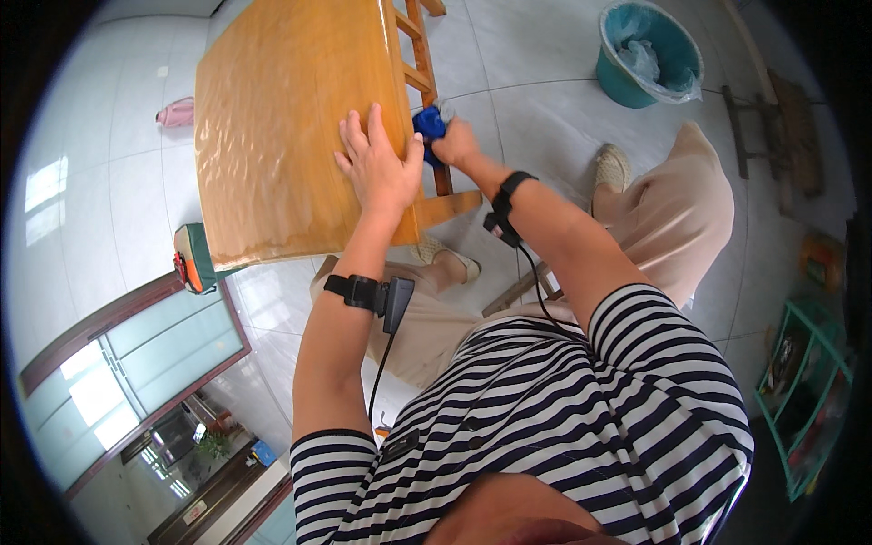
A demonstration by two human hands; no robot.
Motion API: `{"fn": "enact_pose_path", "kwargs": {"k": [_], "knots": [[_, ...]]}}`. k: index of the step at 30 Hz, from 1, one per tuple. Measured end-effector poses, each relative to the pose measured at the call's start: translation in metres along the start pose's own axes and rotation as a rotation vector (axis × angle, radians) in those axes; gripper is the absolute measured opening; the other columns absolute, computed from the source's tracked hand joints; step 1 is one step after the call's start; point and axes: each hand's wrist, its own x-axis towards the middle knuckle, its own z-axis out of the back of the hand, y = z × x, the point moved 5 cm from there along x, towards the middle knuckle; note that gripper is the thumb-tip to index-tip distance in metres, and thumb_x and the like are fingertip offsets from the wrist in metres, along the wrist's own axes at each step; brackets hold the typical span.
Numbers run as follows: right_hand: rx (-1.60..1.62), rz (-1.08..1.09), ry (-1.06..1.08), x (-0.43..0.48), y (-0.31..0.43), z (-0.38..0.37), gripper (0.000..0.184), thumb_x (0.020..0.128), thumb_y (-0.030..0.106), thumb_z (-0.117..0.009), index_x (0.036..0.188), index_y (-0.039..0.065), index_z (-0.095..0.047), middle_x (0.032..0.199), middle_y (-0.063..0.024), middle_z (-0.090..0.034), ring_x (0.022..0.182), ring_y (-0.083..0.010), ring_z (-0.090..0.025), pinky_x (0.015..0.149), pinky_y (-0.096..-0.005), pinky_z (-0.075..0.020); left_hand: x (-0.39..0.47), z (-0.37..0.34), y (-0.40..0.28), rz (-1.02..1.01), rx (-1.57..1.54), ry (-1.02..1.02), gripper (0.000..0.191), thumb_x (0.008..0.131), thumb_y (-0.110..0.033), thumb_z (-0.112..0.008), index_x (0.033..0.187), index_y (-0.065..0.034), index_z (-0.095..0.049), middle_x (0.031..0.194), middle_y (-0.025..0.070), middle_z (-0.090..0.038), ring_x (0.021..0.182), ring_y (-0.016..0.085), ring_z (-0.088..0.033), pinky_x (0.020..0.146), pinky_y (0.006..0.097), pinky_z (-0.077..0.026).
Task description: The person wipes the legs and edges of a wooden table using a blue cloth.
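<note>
A wooden table (293, 136) with a glossy, rippled clear cover lies before me. My left hand (378, 160) rests palm down near the table's right edge, fingers spread, holding nothing. Just past that edge, my right hand (458, 142) is closed around part of a blue object (430, 124), whose kind I cannot tell. Something pale and translucent shows beside its upper end. The blue object is close against the table's side, above the slatted wooden frame (417, 78); whether it touches the wood is hidden. Both wrists wear black straps with small devices and cables.
A teal bin (623, 75) with a clear plastic liner stands on the tiled floor at upper right. A green rack (783, 409) is at lower right, with a wooden stool (770, 129) above it. A pink item (177, 112) and a green-orange bag (197, 259) lie beyond the table's left side.
</note>
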Motion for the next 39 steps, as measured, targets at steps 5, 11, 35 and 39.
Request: {"fn": "enact_pose_path", "kwargs": {"k": [5,11,35,39], "knots": [[-0.041,-0.016,0.04,0.049,0.028,0.011,0.05,0.069,0.04,-0.076,0.09,-0.005,-0.067,0.094,-0.029,-0.065,0.095,-0.0413,-0.063,0.081,-0.0434,-0.0516,-0.006,0.001,0.001,-0.003,-0.027,-0.013,0.071,0.084,-0.041,-0.061,0.142,-0.009,-0.035,0.147,0.0244,-0.027,0.139,0.039,-0.02,0.107,0.0604,-0.015],[-0.016,-0.036,0.042,0.049,0.021,0.018,0.054,0.068,0.045,-0.077,0.091,-0.004,-0.067,0.098,-0.0262,-0.065,0.095,-0.0396,-0.063,0.082,-0.0415,-0.052,0.002,0.002,-0.003,-0.047,-0.023,-0.048,0.069,0.084,-0.04,-0.062,0.14,-0.0083,-0.037,0.145,0.0242,-0.03,0.137,0.038,-0.024,0.106,0.0604,-0.016],[-0.043,-0.02,0.086,0.051,0.012,0.008,0.064,0.067,0.051,-0.078,0.089,-0.007,-0.064,0.092,-0.03,-0.064,0.094,-0.0419,-0.063,0.079,-0.0445,-0.0517,0.0,0.001,-0.002,-0.015,-0.012,-0.053,0.07,0.084,-0.042,-0.061,0.141,-0.0087,-0.038,0.146,0.0248,-0.029,0.139,0.039,-0.022,0.108,0.0584,-0.015],[-0.047,0.041,0.073,0.055,0.029,0.002,0.061,0.07,0.05,-0.077,0.096,-0.004,-0.066,0.096,-0.03,-0.064,0.098,-0.0397,-0.062,0.083,-0.0435,-0.0502,-0.007,0.002,0.011,0.013,0.027,0.003,0.073,0.084,-0.044,-0.059,0.142,-0.0077,-0.033,0.147,0.0222,-0.024,0.139,0.039,-0.017,0.107,0.0619,-0.016]]}}
